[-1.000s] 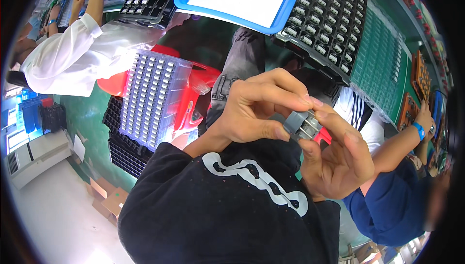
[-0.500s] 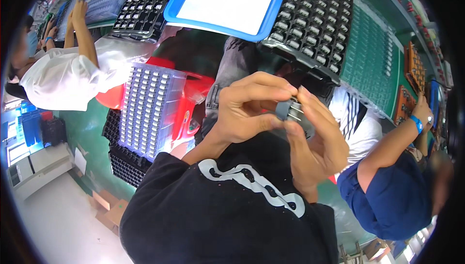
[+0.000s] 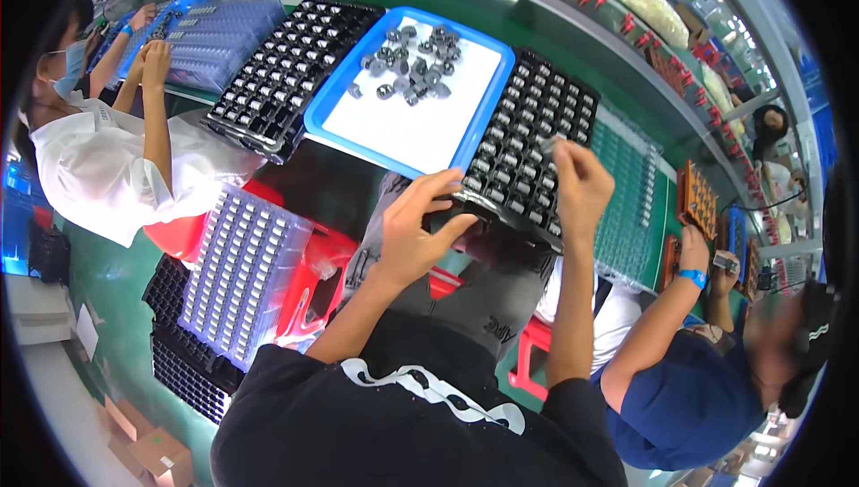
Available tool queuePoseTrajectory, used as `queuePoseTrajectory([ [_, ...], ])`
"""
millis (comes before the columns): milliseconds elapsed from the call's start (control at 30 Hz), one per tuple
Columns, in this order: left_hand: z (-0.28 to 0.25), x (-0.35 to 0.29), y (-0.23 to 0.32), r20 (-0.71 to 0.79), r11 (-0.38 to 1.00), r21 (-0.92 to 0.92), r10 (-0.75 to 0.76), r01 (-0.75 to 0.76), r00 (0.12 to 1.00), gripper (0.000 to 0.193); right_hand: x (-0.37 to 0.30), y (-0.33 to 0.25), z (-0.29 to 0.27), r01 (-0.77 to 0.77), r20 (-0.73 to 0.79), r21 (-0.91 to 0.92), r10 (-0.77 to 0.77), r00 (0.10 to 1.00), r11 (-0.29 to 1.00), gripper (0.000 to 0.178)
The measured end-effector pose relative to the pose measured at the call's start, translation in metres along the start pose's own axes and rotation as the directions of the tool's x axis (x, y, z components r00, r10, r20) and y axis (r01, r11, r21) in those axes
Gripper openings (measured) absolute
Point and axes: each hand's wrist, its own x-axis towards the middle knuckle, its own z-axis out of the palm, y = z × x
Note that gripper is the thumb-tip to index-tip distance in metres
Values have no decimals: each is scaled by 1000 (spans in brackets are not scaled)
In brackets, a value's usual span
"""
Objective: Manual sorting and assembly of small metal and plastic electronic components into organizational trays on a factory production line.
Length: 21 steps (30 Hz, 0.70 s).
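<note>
My right hand [image 3: 583, 190] is over the right-hand black tray [image 3: 490, 185], which holds rows of small dark parts with silvery pins. Its thumb and fingers pinch a small grey round part [image 3: 548, 144] above the tray's cells. My left hand [image 3: 413, 229] hangs in front of the blue-rimmed tray [image 3: 333, 135], thumb and fingers apart with nothing between them. Loose dark grey parts [image 3: 419, 68] lie in a heap on that tray's white bottom.
Another filled black tray [image 3: 300, 62] stands left of the blue one; see-through trays [image 3: 617, 210] lie at right. A stacked see-through tray [image 3: 240, 277] rests on a red stool [image 3: 313, 286] at my left. Co-workers sit on both sides, one in white [image 3: 112, 160], one in blue [image 3: 689, 389].
My hands have come apart. The part held between them is now in my right hand, carried forward over the black tray; my left hand has let go. The view has tipped up toward the bench.
</note>
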Motion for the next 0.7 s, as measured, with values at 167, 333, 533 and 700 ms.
queuePoseTrajectory([
  [167, -19, -4, -6, -54, 991, -40, -129, 127, 990, 30, 140, 88, 30, 327, 49, -239, -325, 944, 914, 15],
  [333, -39, -16, -1, -116, 977, -1, -213, 215, 970, 27, 211, 130, 63, 516, 273, -342, -443, 854, 785, 15],
  [533, -57, -29, -9, -241, 958, -37, -283, 283, 928, 23, 207, 143, 86, 634, 331, -348, -542, 773, 691, 9],
  [700, -53, -24, -6, -177, 954, -49, -299, 295, 938, 21, 205, 151, 77, 616, 380, -411, -488, 786, 672, 7],
])
